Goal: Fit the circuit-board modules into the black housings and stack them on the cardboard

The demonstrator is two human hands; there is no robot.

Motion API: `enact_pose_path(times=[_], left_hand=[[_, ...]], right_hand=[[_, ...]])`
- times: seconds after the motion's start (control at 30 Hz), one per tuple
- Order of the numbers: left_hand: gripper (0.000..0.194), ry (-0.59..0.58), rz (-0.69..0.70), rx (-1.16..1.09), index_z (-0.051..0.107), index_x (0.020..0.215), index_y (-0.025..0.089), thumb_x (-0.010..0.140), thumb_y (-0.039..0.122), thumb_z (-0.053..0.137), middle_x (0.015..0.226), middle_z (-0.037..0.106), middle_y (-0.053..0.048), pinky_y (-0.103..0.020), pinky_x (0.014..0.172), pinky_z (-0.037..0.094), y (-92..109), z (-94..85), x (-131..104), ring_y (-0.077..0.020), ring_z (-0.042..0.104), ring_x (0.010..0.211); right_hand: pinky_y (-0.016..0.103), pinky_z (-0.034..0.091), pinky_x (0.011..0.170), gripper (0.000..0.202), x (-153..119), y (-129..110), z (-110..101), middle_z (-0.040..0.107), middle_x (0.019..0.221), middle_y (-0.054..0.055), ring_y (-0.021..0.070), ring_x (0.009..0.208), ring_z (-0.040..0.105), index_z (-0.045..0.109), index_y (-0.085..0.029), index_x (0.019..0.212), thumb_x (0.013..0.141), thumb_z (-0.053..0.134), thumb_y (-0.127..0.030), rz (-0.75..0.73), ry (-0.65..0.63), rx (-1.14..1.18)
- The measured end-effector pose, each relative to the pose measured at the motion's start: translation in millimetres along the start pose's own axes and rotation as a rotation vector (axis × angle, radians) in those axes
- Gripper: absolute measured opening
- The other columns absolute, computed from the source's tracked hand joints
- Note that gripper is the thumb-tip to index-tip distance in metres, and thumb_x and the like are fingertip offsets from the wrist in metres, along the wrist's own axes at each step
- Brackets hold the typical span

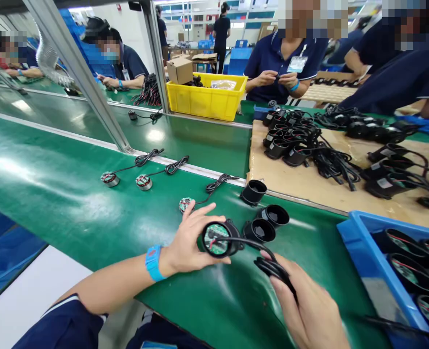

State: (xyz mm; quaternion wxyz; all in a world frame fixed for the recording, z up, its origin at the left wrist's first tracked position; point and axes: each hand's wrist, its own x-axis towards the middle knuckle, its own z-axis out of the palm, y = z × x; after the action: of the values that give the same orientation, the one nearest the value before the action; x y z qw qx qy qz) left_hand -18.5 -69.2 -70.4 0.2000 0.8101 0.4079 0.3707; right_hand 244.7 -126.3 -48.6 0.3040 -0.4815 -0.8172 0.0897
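Stretching across most of the view, a green table (61, 198) is crossed by a pale metal strip (196, 167). At its far right, a cardboard sheet (309, 183) is partly covered by stacked cups (277, 148) with black cables. Behind the sheet, a co-worker (260, 58) in dark blue is seen with both hands raised. At the lower right, a blue bin (376, 286) is filled with cups that are fitted with circuit boards. Beyond the strip, a yellow bin (203, 103) is topped by a small carton (180, 70). Above the near table edge, a wired cup (233, 236) is gripped by the left hand (185, 242), its fingers spread, and the cup's open end is tilted toward the camera. The cup's cable coil (272, 269) is pinched in the right hand (310, 298). Just beyond, three loose cups (254, 193) are grouped together. To their left, three round parts (144, 182) are spaced in a row, each with a tied cable.
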Motion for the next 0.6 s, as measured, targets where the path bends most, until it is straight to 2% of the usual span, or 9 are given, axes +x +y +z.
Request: enact_pose_path(times=[0.03,0.13,0.2,0.33,0.47,0.6], left_hand=[[0.081,0.000,-0.006,-0.002,0.062,0.130,0.019,0.070,0.070,0.080,0.124,0.073,-0.015,-0.059,0.128,0.005,2.2,-1.9,0.1,-0.0372,0.054,0.137],[0.072,-0.211,0.021,0.009,0.065,0.125,0.017,0.076,0.068,0.076,0.121,0.074,-0.017,-0.061,0.126,0.003,2.2,-4.7,-2.7,-0.0363,0.060,0.131],[0.065,-0.286,0.054,0.020,0.065,0.125,0.018,0.080,0.064,0.075,0.120,0.075,-0.016,-0.062,0.126,-0.002,-0.3,-5.2,-7.0,-0.0350,0.061,0.130],[0.071,-0.195,0.007,0.028,0.062,0.130,0.021,0.076,0.063,0.079,0.124,0.074,-0.014,-0.061,0.126,-0.006,0.3,-8.2,-17.1,-0.0360,0.055,0.137],[0.067,-0.286,0.011,-0.005,0.065,0.126,0.019,0.078,0.065,0.076,0.120,0.075,-0.014,-0.061,0.125,-0.010,3.8,-9.9,-22.1,-0.0356,0.057,0.134],[0.076,-0.197,-0.040,-0.008,0.063,0.130,0.021,0.073,0.068,0.079,0.124,0.074,-0.013,-0.061,0.126,-0.008,7.6,-9.1,-23.5,-0.0361,0.053,0.139]], right_hand=[[0.024,0.062,0.069,0.031,0.4,-0.2,0.1,0.077,0.106,0.006,0.0185,0.085,0.078,0.055,-0.024,0.132,0.104,0.044,-0.032,-0.004,-0.017,0.003],[0.024,0.062,0.063,0.028,3.3,-2.3,1.5,0.079,0.103,0.005,0.0185,0.077,0.078,0.059,-0.022,0.125,0.105,0.043,-0.033,0.002,-0.078,-0.020],[0.024,0.063,0.065,0.027,3.6,-4.0,1.8,0.079,0.104,0.005,0.0182,0.078,0.078,0.058,-0.022,0.124,0.105,0.042,-0.032,0.005,-0.079,-0.011],[0.024,0.063,0.072,0.031,-0.8,-8.0,-1.0,0.078,0.110,0.006,0.0169,0.084,0.078,0.052,-0.023,0.134,0.105,0.042,-0.032,-0.044,-0.034,0.007],[0.024,0.063,0.072,0.031,-2.1,-11.3,-4.4,0.077,0.112,0.006,0.0178,0.086,0.078,0.053,-0.022,0.133,0.105,0.043,-0.032,-0.078,-0.057,-0.035],[0.022,0.062,0.071,0.033,-2.1,-11.1,-4.1,0.078,0.111,0.006,0.0169,0.082,0.078,0.053,-0.022,0.135,0.105,0.044,-0.033,-0.077,-0.018,-0.010]])
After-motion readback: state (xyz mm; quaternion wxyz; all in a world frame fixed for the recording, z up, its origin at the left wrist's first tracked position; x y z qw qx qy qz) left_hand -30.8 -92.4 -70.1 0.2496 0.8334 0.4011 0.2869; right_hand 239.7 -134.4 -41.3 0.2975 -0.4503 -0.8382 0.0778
